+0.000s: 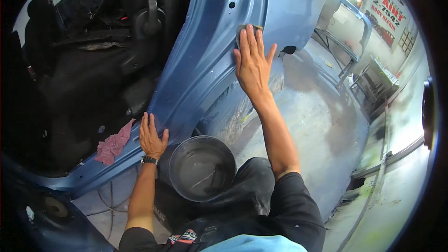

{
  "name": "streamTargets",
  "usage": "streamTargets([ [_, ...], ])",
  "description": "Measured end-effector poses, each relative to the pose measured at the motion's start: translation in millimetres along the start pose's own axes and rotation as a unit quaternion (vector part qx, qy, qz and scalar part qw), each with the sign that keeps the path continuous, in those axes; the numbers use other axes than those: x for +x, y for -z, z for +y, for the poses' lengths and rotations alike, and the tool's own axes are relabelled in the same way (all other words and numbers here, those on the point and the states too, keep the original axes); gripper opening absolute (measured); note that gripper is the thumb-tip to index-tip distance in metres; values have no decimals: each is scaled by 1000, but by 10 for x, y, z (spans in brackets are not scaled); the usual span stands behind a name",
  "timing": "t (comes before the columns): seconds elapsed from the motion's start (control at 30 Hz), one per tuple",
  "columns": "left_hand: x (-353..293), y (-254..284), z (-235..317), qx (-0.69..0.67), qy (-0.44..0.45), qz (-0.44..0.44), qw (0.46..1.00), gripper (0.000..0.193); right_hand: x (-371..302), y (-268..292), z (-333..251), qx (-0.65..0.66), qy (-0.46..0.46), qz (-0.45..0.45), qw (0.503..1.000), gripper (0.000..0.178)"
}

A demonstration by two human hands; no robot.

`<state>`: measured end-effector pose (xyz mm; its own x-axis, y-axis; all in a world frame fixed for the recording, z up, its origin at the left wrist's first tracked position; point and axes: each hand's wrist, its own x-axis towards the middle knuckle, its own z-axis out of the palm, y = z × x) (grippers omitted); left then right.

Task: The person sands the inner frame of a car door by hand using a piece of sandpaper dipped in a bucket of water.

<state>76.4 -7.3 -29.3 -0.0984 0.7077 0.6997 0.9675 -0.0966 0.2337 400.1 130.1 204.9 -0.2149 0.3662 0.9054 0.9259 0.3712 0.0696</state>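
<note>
My right hand (253,58) lies flat on the blue car body panel (205,49), at the pillar beside the door opening. Under its fingers it holds a thin grey-green piece that looks like sandpaper (241,31), mostly covered by the hand. Lower down, my left hand (151,137), with a dark watch on the wrist, rests on the sill where it meets the pillar. Its fingers are stretched out and nothing is in them. A crumpled pink cloth (114,145) drapes over the sill just left of that hand.
A dark bucket (202,168) with liquid stands between my legs, close to the wheel arch. Through the door opening shows the dark car interior (88,74). A cable (112,200) runs over the floor below the sill. Metal stands (343,60) are at the far right.
</note>
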Motion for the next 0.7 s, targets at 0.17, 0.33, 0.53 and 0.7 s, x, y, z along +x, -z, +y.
streamTargets([
  [0.17, -25, 40, -13, 8, 0, -11, 1000, 79, -762, 79, -535, 112, 61, -91, 988, 59],
  [0.33, -36, 64, 14, 7, -4, -17, 1000, 79, -333, 122, -263, -41, -22, -48, 998, 64],
  [0.53, -20, 114, 18, 15, -7, -21, 1000, 79, -925, 105, -632, 104, 99, -71, 987, 61],
  [0.7, 40, 2, 76, -7, -23, -4, 1000, 79, -420, 90, -369, 25, -38, -24, 999, 61],
])
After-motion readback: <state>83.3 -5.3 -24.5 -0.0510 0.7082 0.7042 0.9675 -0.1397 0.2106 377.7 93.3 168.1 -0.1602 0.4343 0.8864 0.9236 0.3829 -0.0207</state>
